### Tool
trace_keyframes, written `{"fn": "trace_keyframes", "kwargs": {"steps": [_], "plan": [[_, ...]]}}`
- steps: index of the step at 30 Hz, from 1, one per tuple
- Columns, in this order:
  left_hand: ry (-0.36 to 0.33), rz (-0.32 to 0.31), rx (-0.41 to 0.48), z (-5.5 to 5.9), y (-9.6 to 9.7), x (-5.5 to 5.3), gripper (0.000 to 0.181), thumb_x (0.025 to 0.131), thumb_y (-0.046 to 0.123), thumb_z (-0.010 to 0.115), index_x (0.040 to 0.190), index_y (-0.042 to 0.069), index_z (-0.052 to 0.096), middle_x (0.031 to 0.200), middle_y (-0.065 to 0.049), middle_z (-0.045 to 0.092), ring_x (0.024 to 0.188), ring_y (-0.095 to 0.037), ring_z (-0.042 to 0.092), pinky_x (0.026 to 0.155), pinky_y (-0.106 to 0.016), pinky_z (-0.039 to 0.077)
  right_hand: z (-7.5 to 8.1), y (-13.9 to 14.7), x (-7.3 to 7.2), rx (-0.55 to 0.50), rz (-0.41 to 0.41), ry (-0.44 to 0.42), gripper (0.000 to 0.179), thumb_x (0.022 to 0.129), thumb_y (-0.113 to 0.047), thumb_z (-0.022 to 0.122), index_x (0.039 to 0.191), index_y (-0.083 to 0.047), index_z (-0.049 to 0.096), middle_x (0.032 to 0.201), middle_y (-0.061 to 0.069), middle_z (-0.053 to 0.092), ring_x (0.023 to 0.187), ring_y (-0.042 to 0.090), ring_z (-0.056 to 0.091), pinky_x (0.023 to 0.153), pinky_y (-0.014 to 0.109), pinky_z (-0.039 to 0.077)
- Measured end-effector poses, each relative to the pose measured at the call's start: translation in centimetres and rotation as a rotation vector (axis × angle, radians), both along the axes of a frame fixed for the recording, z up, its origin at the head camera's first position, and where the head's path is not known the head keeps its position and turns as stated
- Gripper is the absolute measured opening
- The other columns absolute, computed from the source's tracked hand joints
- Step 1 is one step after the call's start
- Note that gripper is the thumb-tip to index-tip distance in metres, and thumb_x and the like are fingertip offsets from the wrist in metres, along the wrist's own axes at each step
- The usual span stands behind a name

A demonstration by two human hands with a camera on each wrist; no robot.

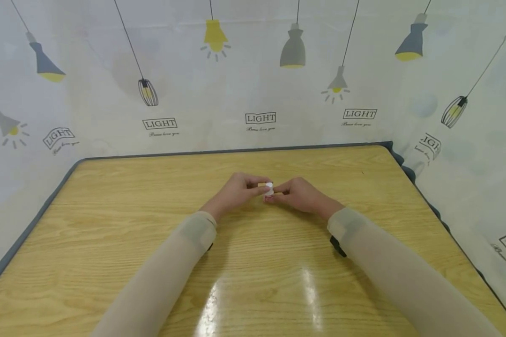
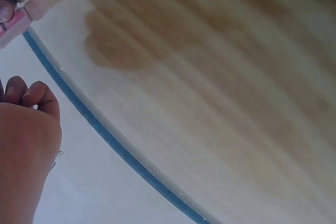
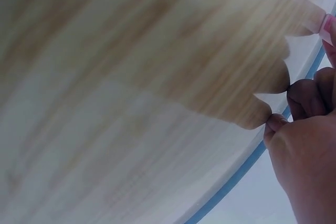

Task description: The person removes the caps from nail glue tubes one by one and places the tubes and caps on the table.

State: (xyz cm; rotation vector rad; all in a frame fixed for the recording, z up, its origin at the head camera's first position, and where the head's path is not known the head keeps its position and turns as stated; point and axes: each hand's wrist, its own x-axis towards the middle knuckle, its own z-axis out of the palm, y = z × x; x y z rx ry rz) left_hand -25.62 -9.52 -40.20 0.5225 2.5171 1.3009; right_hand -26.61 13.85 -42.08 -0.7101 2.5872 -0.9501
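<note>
A small white, pink-marked container (image 1: 269, 185) is held upright between both hands near the middle of the table; its exact kind is too small to tell. My left hand (image 1: 238, 192) pinches its white upper part between thumb and forefinger. From the other side, my right hand (image 1: 301, 194) grips the lower, pinkish part with thumb and fingers. The left wrist view shows a pink-and-white piece (image 2: 17, 27) of it at the upper left edge, beyond curled fingers (image 2: 42, 95). At the right edge of the right wrist view, its pink side (image 3: 328, 26) appears between fingertips.
Under the hands lies a glossy wood-grain table (image 1: 130, 210) with a dark blue-grey edge. A pale curtain (image 1: 194, 93) printed with lamps and the word LIGHT surrounds its back and sides. Dark wrist devices (image 1: 338, 246) sit under the beige sleeves (image 1: 375, 252).
</note>
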Motion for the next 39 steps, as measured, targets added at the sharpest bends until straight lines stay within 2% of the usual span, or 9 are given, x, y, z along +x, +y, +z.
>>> {"fn": "trace_keyframes", "kwargs": {"steps": [9,17,20,23,27,30,35,37,39], "plan": [[0.019,0.042,-0.032,0.18,0.13,0.19,0.040,0.101,0.044,0.073,0.136,0.023,0.075,0.073,0.002,0.046,0.070,-0.014,0.042,0.062,-0.028,0.036,-0.15,-0.09,-0.16,0.007,0.003,0.017,0.029,0.103,-0.045,0.070,0.130,-0.036,0.076,0.122,-0.004,0.080,0.082,0.011,0.058,0.088,0.035,0.048],[0.127,0.084,-0.065,-0.14,0.58,0.21,0.037,0.098,0.044,0.077,0.127,0.021,0.080,0.069,0.002,0.052,0.067,-0.012,0.045,0.060,-0.027,0.037,0.03,-0.07,0.04,0.011,0.008,0.028,0.028,0.105,-0.043,0.068,0.131,-0.036,0.076,0.116,-0.003,0.081,0.062,0.010,0.039,0.084,0.034,0.048],[0.128,0.084,-0.061,-0.25,0.68,0.15,0.036,0.098,0.043,0.077,0.126,0.021,0.080,0.069,0.003,0.051,0.066,-0.012,0.045,0.059,-0.026,0.037,0.09,0.02,0.08,0.013,0.005,0.032,0.028,0.105,-0.042,0.068,0.131,-0.035,0.076,0.104,-0.002,0.083,0.059,0.010,0.034,0.082,0.033,0.048],[0.105,0.078,-0.042,-0.29,0.72,0.06,0.035,0.099,0.041,0.077,0.127,0.020,0.080,0.070,0.002,0.051,0.066,-0.012,0.045,0.059,-0.026,0.037,0.05,0.03,0.06,0.017,0.000,0.039,0.029,0.104,-0.042,0.069,0.131,-0.035,0.076,0.083,-0.006,0.079,0.058,0.010,0.032,0.078,0.032,0.047],[0.077,0.074,-0.023,-0.35,0.76,-0.05,0.035,0.099,0.039,0.077,0.127,0.020,0.080,0.070,0.002,0.051,0.067,-0.012,0.045,0.060,-0.026,0.037,-0.22,-0.01,-0.02,0.007,-0.024,0.034,0.031,0.101,-0.044,0.073,0.131,-0.034,0.076,0.058,-0.009,0.060,0.055,0.009,0.028,0.067,0.029,0.042],[0.080,0.073,-0.023,-0.39,0.78,-0.07,0.035,0.098,0.039,0.078,0.127,0.020,0.080,0.070,0.002,0.051,0.067,-0.012,0.045,0.060,-0.026,0.037,-0.42,-0.06,-0.08,-0.011,-0.050,0.021,0.034,0.099,-0.045,0.076,0.130,-0.034,0.077,0.053,-0.008,0.049,0.055,0.009,0.028,0.062,0.028,0.038],[0.091,0.077,-0.025,-0.38,0.80,-0.02,0.036,0.097,0.041,0.079,0.126,0.020,0.080,0.070,0.003,0.053,0.068,-0.012,0.046,0.059,-0.026,0.037,-0.45,-0.22,-0.16,-0.039,-0.074,-0.002,0.031,0.096,-0.045,0.079,0.125,-0.033,0.079,0.076,-0.009,0.076,0.060,0.010,0.033,0.072,0.030,0.043],[0.093,0.079,-0.021,-0.34,0.81,0.02,0.036,0.097,0.041,0.080,0.126,0.020,0.081,0.070,0.003,0.053,0.067,-0.012,0.046,0.059,-0.026,0.037,-0.35,-0.25,-0.16,-0.045,-0.087,-0.018,0.031,0.096,-0.046,0.080,0.124,-0.033,0.080,0.080,-0.007,0.079,0.061,0.011,0.034,0.073,0.031,0.044],[0.092,0.081,-0.019,-0.28,0.82,0.07,0.035,0.097,0.041,0.079,0.125,0.020,0.081,0.070,0.003,0.052,0.066,-0.012,0.045,0.058,-0.026,0.036,-0.26,-0.27,-0.16,-0.043,-0.102,-0.035,0.032,0.095,-0.047,0.080,0.124,-0.033,0.080,0.071,-0.004,0.075,0.061,0.011,0.032,0.071,0.031,0.043]]}}
